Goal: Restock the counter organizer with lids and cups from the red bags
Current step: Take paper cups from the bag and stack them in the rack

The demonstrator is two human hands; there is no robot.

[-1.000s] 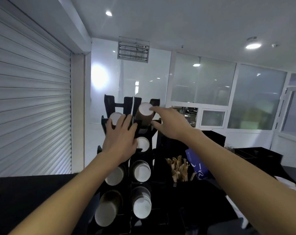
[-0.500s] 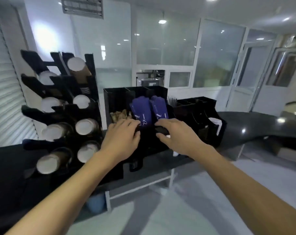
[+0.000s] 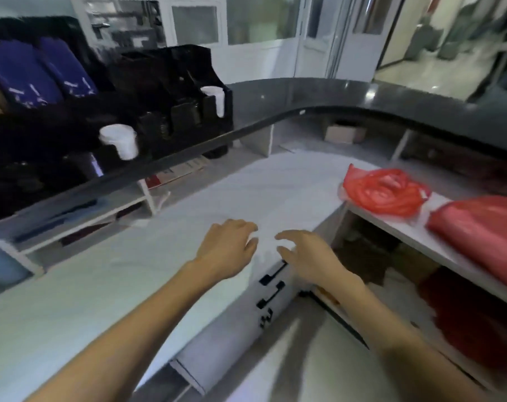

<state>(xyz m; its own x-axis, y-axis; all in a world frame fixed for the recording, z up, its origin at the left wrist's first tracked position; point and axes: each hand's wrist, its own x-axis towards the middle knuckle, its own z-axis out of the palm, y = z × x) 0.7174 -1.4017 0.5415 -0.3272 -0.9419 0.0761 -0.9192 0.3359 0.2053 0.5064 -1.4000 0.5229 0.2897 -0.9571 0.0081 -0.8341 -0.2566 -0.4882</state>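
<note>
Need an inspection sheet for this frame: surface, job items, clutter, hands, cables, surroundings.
Surface: dark curved counter; white shelf at right.
Job's things: two red bags on the shelf, the farther red bag open and crumpled, the nearer red bag fuller; black organizer on the counter holds white cups and dark blue packets.
Clutter: cardboard box under the counter; a pale roll with black marks below the hands.
Hands: left hand and right hand both empty, fingers loosely curled, over the floor.
Cables: nothing seen.
Surroundings: glass partitions and doors behind; image motion-blurred.
</note>
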